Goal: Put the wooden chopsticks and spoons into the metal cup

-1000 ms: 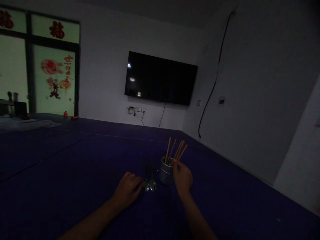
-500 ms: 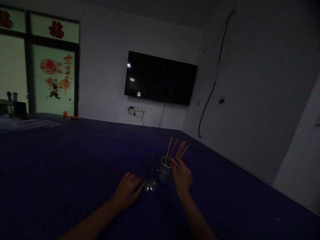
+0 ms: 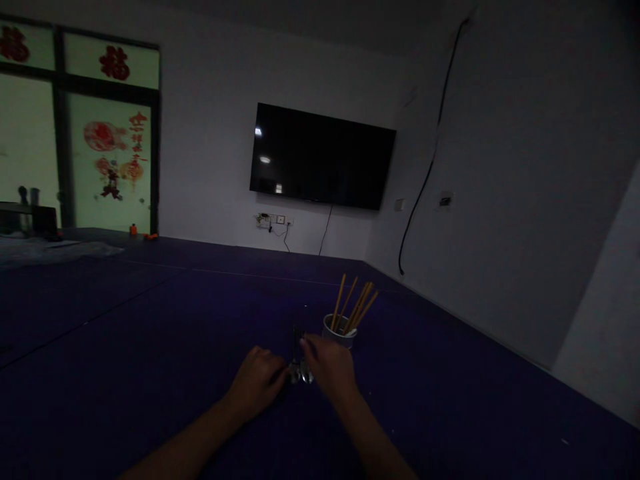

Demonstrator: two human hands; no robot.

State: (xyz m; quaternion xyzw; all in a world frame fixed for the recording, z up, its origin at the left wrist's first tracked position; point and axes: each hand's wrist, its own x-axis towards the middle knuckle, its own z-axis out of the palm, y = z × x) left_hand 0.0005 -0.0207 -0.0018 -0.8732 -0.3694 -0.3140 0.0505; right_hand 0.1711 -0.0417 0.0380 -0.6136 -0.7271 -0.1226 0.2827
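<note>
Two metal spoons lie side by side on the dark blue tabletop (image 3: 200,333), bowls toward me: a left spoon (image 3: 294,375) and a right spoon (image 3: 307,373). My left hand (image 3: 257,380) rests on the table, fingers loosely bent, thumb and forefinger apart. Its forefinger tip is at the edge of the left spoon's bowl. My right hand (image 3: 331,368) reaches over the right spoon, thumb and fingers closed at its handle, which they partly cover. Behind this hand stands a grey metal cup (image 3: 339,339) holding several wooden chopsticks (image 3: 356,307). The hand hides the cup's lower part.
Clear plastic wrapping (image 3: 55,251) and a dark box-like object (image 3: 45,221) are at the far left. Small orange items (image 3: 133,229) lie near the glass door. A television (image 3: 323,157) hangs on the far wall, and a black cable (image 3: 425,177) runs down the right wall.
My right hand has left the chopsticks and the cup and moved left and toward me, to the right spoon's handle. The chopsticks stay in the cup. My left hand is nearly unmoved.
</note>
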